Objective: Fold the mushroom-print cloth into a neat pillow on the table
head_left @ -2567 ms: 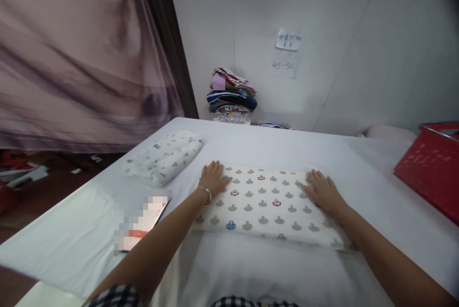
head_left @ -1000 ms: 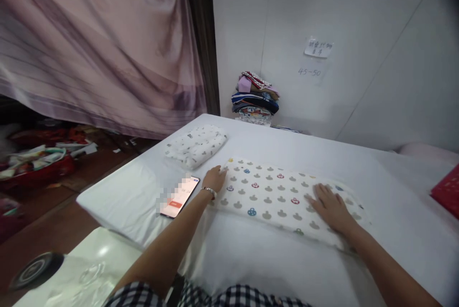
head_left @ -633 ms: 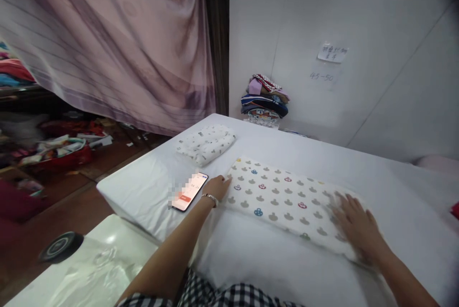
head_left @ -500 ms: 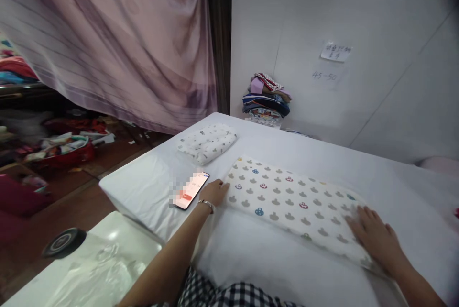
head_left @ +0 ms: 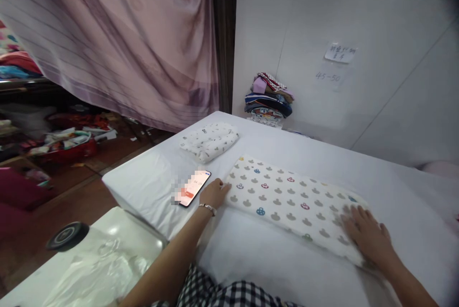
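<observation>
Nearest, below and between the two hands, shows a black-and-white checked garment (head_left: 238, 295). To the left of the left forearm, a crumpled sheet of clear plastic (head_left: 98, 276) lies on a lower white surface, with a round black object (head_left: 68, 236) at its far side.

The left hand (head_left: 215, 193), a bracelet (head_left: 208, 209) at its wrist, rests at the left edge of the patterned cloth (head_left: 283, 199) with its fingers bent; whether it pinches the edge or only presses there cannot be told from this angle. The right hand (head_left: 369, 233) is spread palm down on the cloth's right end, grasping nothing. The cloth lies flat on the white tabletop (head_left: 308, 151), stretched between the hands, printed with rows of grey shapes and a few coloured ones.

Just left of the left hand lies a phone (head_left: 197, 187), its lit screen partly pixelated. Farther ahead of that hand sits a folded white cloth (head_left: 210, 142) with a small print. Beyond the tabletop, ahead of and between the hands, stands a stack of folded fabrics (head_left: 268, 99) by the wall, with a handwritten paper (head_left: 340, 52) above and to its right. A pink curtain (head_left: 150, 44) hangs far ahead and left of the left hand.
</observation>
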A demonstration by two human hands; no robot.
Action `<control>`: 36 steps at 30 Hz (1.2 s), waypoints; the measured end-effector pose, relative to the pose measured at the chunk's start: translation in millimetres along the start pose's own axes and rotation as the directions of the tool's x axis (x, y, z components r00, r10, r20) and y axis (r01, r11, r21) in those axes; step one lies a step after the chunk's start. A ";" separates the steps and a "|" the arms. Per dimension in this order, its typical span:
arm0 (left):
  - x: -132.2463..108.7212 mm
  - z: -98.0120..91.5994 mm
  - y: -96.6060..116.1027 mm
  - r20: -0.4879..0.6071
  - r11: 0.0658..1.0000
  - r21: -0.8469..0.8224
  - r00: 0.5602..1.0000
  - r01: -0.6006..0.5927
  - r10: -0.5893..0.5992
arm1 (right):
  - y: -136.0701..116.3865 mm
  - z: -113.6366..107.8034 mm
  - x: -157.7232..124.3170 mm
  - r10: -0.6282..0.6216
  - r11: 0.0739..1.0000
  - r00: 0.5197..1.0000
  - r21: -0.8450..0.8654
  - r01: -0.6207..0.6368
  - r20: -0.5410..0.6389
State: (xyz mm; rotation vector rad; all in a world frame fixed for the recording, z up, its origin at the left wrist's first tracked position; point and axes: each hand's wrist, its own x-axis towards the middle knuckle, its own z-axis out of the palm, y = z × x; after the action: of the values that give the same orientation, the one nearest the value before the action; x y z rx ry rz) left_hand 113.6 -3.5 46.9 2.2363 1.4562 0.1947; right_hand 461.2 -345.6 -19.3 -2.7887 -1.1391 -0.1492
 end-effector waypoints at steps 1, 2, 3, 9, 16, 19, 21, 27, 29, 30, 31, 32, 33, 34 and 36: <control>-1.8 -0.1 -1.5 -0.025 0.999 -0.036 1.000 -0.006 0.005 | -15.7 -4.1 -0.4 -0.020 1.000 1.000 0.015 0.020 -0.006; -3.5 0.0 -3.4 -0.044 0.998 -0.069 0.999 -0.008 0.005 | -33.1 -8.0 -1.5 -0.096 0.995 0.995 0.037 0.096 0.006; -5.0 0.2 -6.0 -0.056 0.995 -0.097 0.998 -0.007 0.001 | -51.1 -11.4 -3.2 -0.167 0.984 0.986 0.057 0.166 0.012; -10.6 1.7 -26.4 -0.001 0.971 -0.240 1.000 -0.018 0.018 | -116.1 -10.9 -17.0 -0.374 0.927 0.917 0.073 0.367 0.142; -14.4 3.3 -33.2 0.041 0.872 -0.490 0.999 0.005 0.017 | -109.6 -0.4 -16.3 -0.368 0.930 0.916 0.053 0.365 0.157; -13.2 7.4 -33.5 -0.032 0.814 -0.577 0.997 -0.072 0.065 | -109.3 -1.0 -16.1 -0.376 0.927 0.915 0.056 0.372 0.149; -12.1 11.1 -33.9 -0.080 0.778 -0.617 0.993 -0.116 0.086 | -110.2 -1.6 -16.7 -0.374 0.927 0.915 0.052 0.371 0.150; -10.8 17.1 -34.3 0.062 0.702 -0.709 0.987 -0.062 0.149 | -113.0 -4.2 -18.4 -0.367 0.930 0.919 0.062 0.362 0.142; -12.0 14.6 -34.4 0.115 0.750 -0.660 0.982 -0.036 0.148 | -113.2 -4.6 -18.4 -0.359 0.934 0.920 0.066 0.352 0.160; -12.8 12.7 -34.4 0.123 0.777 -0.629 0.982 -0.036 0.145 | -113.2 -4.6 -18.3 -0.355 0.935 0.920 0.067 0.348 0.166; -13.6 10.8 -34.5 0.120 0.799 -0.599 0.982 -0.044 0.144 | -113.1 -4.3 -18.1 -0.352 0.936 0.921 0.068 0.346 0.167; -14.4 8.9 -34.4 0.103 0.818 -0.572 0.985 -0.056 0.139 | -112.9 -3.8 -18.0 -0.353 0.936 0.921 0.069 0.346 0.163; -15.1 7.4 -34.2 0.080 0.835 -0.545 0.988 -0.068 0.132 | -112.7 -3.2 -17.8 -0.354 0.935 0.922 0.070 0.347 0.156; -15.7 6.4 -33.7 0.054 0.852 -0.518 0.991 -0.076 0.121 | -112.5 -2.5 -17.6 -0.356 0.934 0.922 0.070 0.349 0.150; -16.5 6.0 -32.5 0.013 0.881 -0.467 0.996 -0.077 0.093 | -112.1 -1.4 -17.5 -0.358 0.934 0.923 0.069 0.352 0.142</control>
State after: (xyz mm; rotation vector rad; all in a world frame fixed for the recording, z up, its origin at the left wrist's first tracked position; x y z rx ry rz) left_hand 81.8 -9.2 29.1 1.8945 1.1422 0.4794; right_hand 370.0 -278.5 -11.6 -2.5650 -1.6585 0.0563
